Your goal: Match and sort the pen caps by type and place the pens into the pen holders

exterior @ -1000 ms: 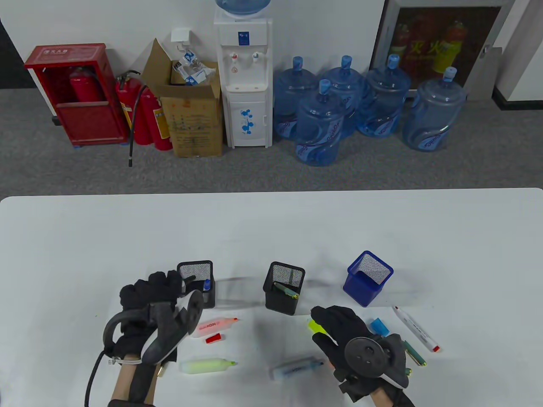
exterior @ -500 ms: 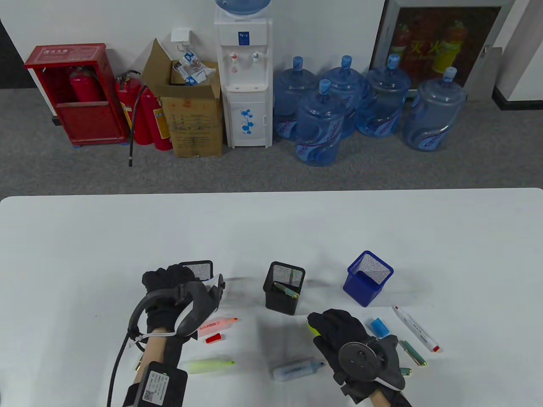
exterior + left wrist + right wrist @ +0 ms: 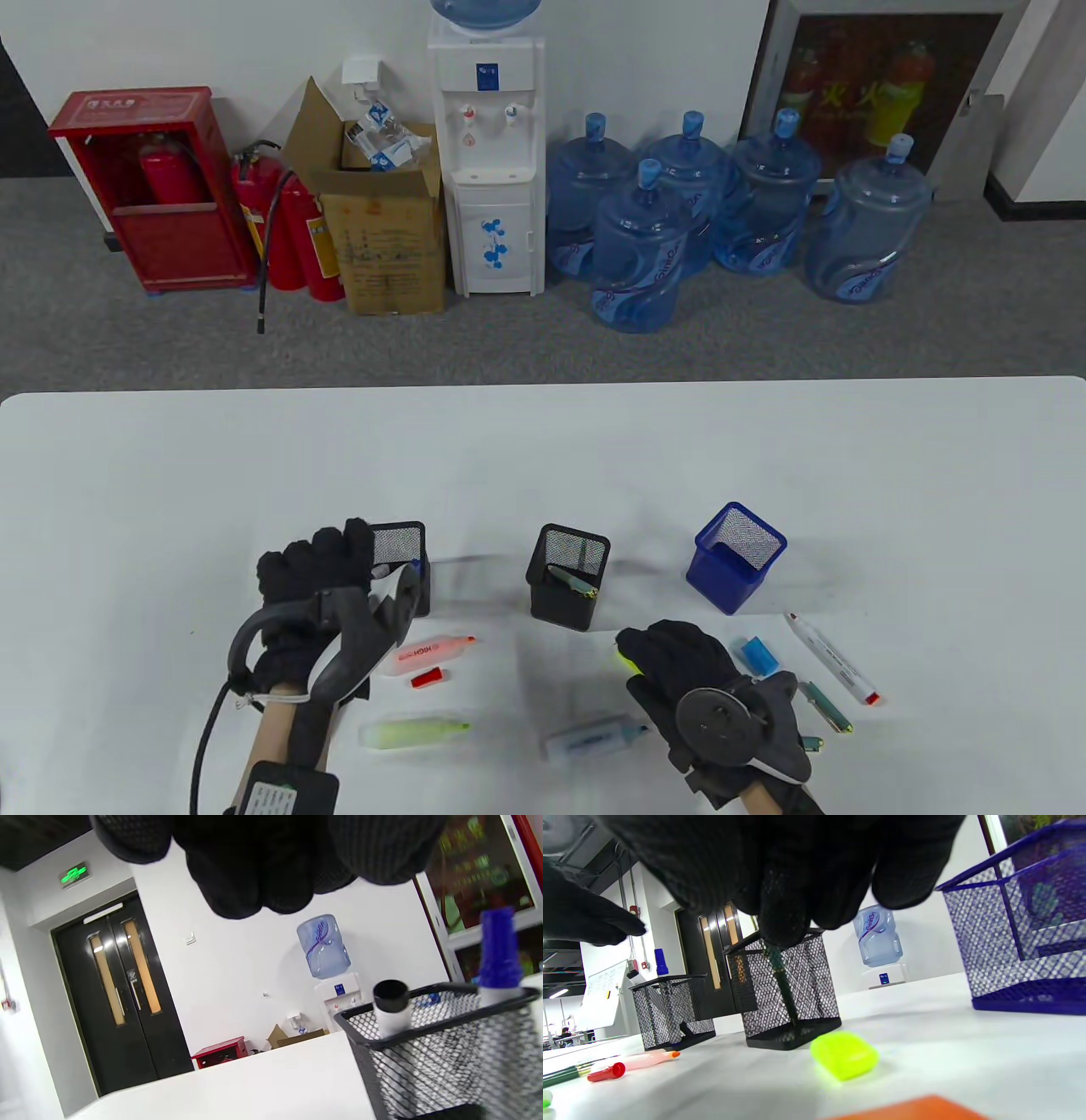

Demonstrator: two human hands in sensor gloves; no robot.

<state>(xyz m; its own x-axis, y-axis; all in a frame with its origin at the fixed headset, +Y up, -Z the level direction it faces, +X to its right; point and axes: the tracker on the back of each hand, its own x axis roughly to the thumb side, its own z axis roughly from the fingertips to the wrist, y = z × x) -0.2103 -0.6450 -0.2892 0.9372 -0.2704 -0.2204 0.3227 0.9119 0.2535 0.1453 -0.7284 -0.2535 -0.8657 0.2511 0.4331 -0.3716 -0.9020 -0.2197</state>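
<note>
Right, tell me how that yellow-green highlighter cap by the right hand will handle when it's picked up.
The yellow-green cap is small, looks like smooth plastic, and lies loose on the table, so it is probably very light and may skid if nudged. Its squat, rounded-flat shape suggests it won't roll far. The right hand in its thick glove may find pinching it fiddly.

Black mesh, blue mesh and bright plastic on a white table.
Both the left hand (image 3: 316, 567) and the right hand (image 3: 679, 662) wear black knit gloves, lower left and lower middle of the table view. Two square black wire-mesh pen holders (image 3: 399, 548) (image 3: 570, 586) stand left of a square blue wire-mesh pen holder (image 3: 735, 567). A blue-capped white marker (image 3: 499, 955) and a black-capped white marker (image 3: 391, 1005) show at the right of the left wrist view. A small neon yellow-green plastic cap (image 3: 845, 1054) lies low in the right wrist view, a small red plastic cap (image 3: 428, 677) and a translucent orange-pink highlighter (image 3: 431, 651) lower left of the table view, a light blue plastic cap (image 3: 758, 655) lower right.
</note>
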